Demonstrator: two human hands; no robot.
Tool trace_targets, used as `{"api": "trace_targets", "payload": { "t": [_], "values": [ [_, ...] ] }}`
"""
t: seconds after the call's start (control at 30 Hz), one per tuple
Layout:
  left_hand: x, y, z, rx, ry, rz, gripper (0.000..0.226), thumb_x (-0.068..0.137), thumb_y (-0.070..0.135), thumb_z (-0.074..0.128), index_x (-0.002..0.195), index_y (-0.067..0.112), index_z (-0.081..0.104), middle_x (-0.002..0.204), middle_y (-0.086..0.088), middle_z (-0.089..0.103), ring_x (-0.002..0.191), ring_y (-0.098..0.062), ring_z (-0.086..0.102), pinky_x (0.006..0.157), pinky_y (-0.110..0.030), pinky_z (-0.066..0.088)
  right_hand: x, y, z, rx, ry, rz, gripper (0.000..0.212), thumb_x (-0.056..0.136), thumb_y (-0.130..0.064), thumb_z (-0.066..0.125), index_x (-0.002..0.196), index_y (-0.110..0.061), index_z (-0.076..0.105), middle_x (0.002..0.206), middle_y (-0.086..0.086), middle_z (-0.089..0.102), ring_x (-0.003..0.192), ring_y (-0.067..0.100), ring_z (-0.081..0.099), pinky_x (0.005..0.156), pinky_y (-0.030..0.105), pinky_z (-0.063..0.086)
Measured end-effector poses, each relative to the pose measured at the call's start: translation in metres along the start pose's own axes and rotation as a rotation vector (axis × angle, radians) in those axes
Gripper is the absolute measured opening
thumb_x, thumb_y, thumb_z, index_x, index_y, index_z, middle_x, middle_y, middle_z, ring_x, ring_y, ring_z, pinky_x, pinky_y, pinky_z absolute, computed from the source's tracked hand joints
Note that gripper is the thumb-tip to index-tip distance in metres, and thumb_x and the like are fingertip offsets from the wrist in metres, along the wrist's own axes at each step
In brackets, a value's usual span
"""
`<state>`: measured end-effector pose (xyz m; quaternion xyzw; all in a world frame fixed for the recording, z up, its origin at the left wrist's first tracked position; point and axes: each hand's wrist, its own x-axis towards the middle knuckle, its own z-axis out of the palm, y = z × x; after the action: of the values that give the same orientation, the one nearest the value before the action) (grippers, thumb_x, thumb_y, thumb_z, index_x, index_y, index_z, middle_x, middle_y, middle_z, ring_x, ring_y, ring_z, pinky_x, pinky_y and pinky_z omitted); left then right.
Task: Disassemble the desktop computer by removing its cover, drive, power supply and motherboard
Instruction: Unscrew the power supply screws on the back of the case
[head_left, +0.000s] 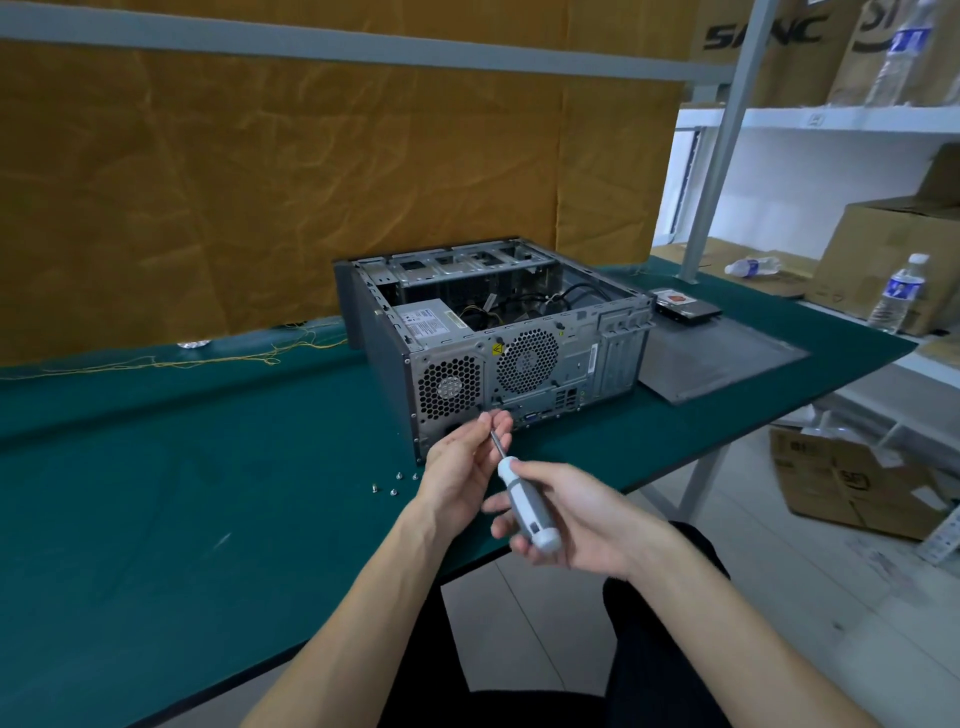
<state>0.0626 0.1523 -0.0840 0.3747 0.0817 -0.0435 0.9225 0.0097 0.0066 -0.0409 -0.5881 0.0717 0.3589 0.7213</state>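
The bench (156, 519), covered in green, runs from the near left to a far right corner, with a tan cloth (260, 182) hanging behind its far edge. Toward the middle, nearer the far edge than the near one, lies the case (498, 332), on its side with the open side up and its rear panel facing the person. Inside, the power supply (428, 322) sits at the rear left corner, black cables (571, 296) loop to the right of it, and empty bays (467, 265) line the far end. Flat on the bench just beside the case, toward the right edge, lies the cover (722, 358). Beyond the cover, near the far right corner, rests the drive (685, 306). Yellow threads (182, 358) trail along the far edge at the left.

In front of the rear panel, the right hand (576, 525) grips the handle of a screwdriver (524, 506), its shaft pointing up toward the left hand (465, 457). The left hand's fingers (498, 423) are loosely curled around the shaft near its tip; I cannot tell whether they pinch something at the tip. Four small screws (392, 486) lie on the bench just left of the left hand, near the case's near corner.
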Motion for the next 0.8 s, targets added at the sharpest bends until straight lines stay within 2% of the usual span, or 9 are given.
{"api": "trace_targets", "payload": {
  "t": [0.07,0.2,0.27,0.37,0.43,0.57,0.63,0.7,0.8],
  "values": [
    [0.0,-0.001,0.003,0.005,-0.021,-0.011,0.021,0.104,0.009,0.053,0.113,-0.005,0.066,0.106,-0.013,0.077,0.094,-0.015,0.076,0.073,-0.02,0.059,0.004,0.006,-0.006,-0.179,0.142,-0.103,0.039,0.099,-0.036,0.059,0.099,0.001,0.07,0.066,0.011,0.064,0.045,0.017,0.051,0.041,0.024,0.039],
    [0.003,0.0,0.008,0.162,0.022,-0.011,0.021,0.1,0.01,0.062,0.11,-0.006,0.068,0.105,-0.016,0.077,0.097,-0.019,0.076,0.072,-0.022,0.06,0.011,0.012,-0.01,-1.028,0.721,-0.454,0.034,0.088,-0.04,0.067,0.069,-0.014,0.06,0.056,-0.004,0.055,0.053,0.019,0.053,0.048,0.031,0.038],
    [0.003,0.002,0.011,0.192,0.035,-0.023,0.019,0.099,0.009,0.062,0.106,-0.007,0.069,0.1,-0.015,0.078,0.09,-0.018,0.077,0.07,-0.022,0.061,0.009,0.01,-0.011,-0.734,0.55,-0.398,0.033,0.091,-0.042,0.067,0.08,-0.012,0.061,0.064,0.0,0.055,0.053,0.018,0.056,0.048,0.034,0.046],
    [0.001,0.007,0.012,0.127,0.02,-0.051,0.02,0.103,0.006,0.054,0.108,-0.009,0.066,0.099,-0.016,0.077,0.086,-0.017,0.077,0.069,-0.022,0.061,-0.004,0.0,-0.013,-0.048,0.082,-0.046,0.045,0.099,-0.046,0.058,0.107,-0.003,0.068,0.08,0.013,0.067,0.049,0.019,0.06,0.038,0.024,0.043],
    [-0.002,0.01,0.014,0.083,0.011,-0.071,0.023,0.105,0.006,0.05,0.115,-0.011,0.063,0.101,-0.017,0.077,0.087,-0.016,0.077,0.068,-0.021,0.06,-0.008,-0.004,-0.014,0.029,0.034,-0.041,0.047,0.1,-0.042,0.057,0.107,0.002,0.071,0.078,0.015,0.069,0.042,0.014,0.051,0.034,0.021,0.035],
    [-0.007,0.007,0.025,0.195,0.095,-0.039,0.023,0.102,0.009,0.057,0.11,-0.012,0.066,0.102,-0.019,0.077,0.084,-0.018,0.077,0.067,-0.022,0.06,0.0,0.005,-0.002,-0.908,0.574,-0.439,0.035,0.093,-0.04,0.061,0.074,-0.012,0.067,0.057,0.006,0.064,0.046,0.023,0.051,0.041,0.029,0.037],
    [-0.008,0.007,0.028,0.235,0.117,-0.028,0.02,0.1,0.005,0.061,0.109,-0.012,0.065,0.101,-0.02,0.076,0.08,-0.018,0.077,0.066,-0.023,0.061,0.003,0.012,0.0,-1.071,0.707,-0.537,0.034,0.091,-0.041,0.065,0.068,-0.017,0.057,0.053,-0.002,0.055,0.049,0.018,0.051,0.043,0.03,0.037],
    [-0.009,0.008,0.028,0.204,0.1,-0.058,0.019,0.101,0.0,0.057,0.112,-0.014,0.063,0.101,-0.02,0.076,0.081,-0.019,0.077,0.065,-0.023,0.06,0.0,0.01,-0.004,-0.634,0.469,-0.408,0.027,0.095,-0.041,0.063,0.089,-0.015,0.063,0.063,-0.001,0.059,0.045,0.014,0.053,0.043,0.025,0.042],
    [-0.011,0.011,0.027,0.131,0.069,-0.088,0.022,0.103,0.0,0.051,0.116,-0.015,0.06,0.101,-0.02,0.076,0.083,-0.019,0.077,0.066,-0.022,0.06,-0.011,0.002,-0.005,0.001,0.101,-0.102,0.045,0.102,-0.04,0.054,0.117,0.001,0.063,0.072,0.012,0.063,0.041,0.015,0.046,0.036,0.023,0.036]
  ]
}}
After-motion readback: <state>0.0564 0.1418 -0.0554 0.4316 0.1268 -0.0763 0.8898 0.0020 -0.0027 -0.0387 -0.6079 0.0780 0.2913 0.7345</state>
